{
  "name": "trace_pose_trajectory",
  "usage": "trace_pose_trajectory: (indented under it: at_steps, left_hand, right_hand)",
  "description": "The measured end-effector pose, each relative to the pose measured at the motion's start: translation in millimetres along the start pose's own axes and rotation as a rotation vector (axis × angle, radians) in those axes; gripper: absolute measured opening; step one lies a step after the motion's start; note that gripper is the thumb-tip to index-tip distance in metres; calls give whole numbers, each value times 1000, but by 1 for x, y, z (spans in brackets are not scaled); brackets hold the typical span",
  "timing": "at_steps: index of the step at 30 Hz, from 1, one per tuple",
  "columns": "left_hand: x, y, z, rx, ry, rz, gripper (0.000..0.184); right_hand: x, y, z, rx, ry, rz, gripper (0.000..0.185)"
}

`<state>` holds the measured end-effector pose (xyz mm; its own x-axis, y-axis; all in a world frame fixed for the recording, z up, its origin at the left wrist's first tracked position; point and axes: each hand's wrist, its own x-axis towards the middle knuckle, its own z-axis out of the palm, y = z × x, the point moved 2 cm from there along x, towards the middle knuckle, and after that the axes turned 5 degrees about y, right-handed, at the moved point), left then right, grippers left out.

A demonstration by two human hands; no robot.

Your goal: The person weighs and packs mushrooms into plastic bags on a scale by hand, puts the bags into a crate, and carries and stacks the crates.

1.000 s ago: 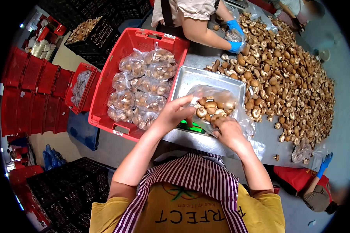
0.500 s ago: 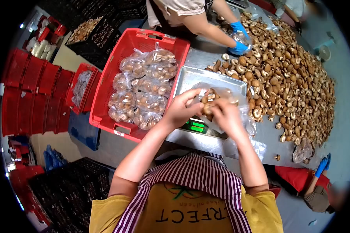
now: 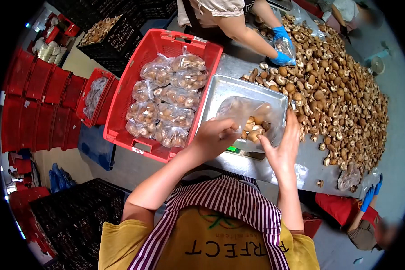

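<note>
A clear plastic bag with several brown mushrooms in it lies in the metal tray of a scale. At the bag's left edge is my left hand, its fingers curled and pinched on the plastic. My right hand is open at the other side, fingers stretched out and thumb apart, alongside the bag by the tray's right rim. Below the tray, part of the scale's green display shows; my left hand hides some of it.
Left of the tray stands a red crate with several filled mushroom bags. To the right spreads a large mushroom pile. Across the table, a co-worker's blue-gloved hands hold a bag. Another plastic bag lies by the near edge.
The bag has come down onto the tray. My right hand has moved off the mushrooms to the right and opened; my left hand stays at the bag's left side.
</note>
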<state>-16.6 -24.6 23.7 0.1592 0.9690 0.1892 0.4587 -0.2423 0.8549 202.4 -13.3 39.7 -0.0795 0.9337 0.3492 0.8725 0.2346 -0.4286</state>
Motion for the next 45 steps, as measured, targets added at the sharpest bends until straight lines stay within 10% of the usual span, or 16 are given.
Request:
trace_pose_trajectory:
  at_steps: [13,25,45]
  left_hand:
    - [-20,-2,-2,-194,35,-187,14]
    - [-39,5,-14,-77,-209,-327,14]
    - [-36,-16,-21,-696,52,-470,6]
  right_hand:
    - [-20,57,4,337,23,318,14]
    - [-31,54,-1,645,-168,382,9]
    - [-16,41,-2,752,-88,441,10]
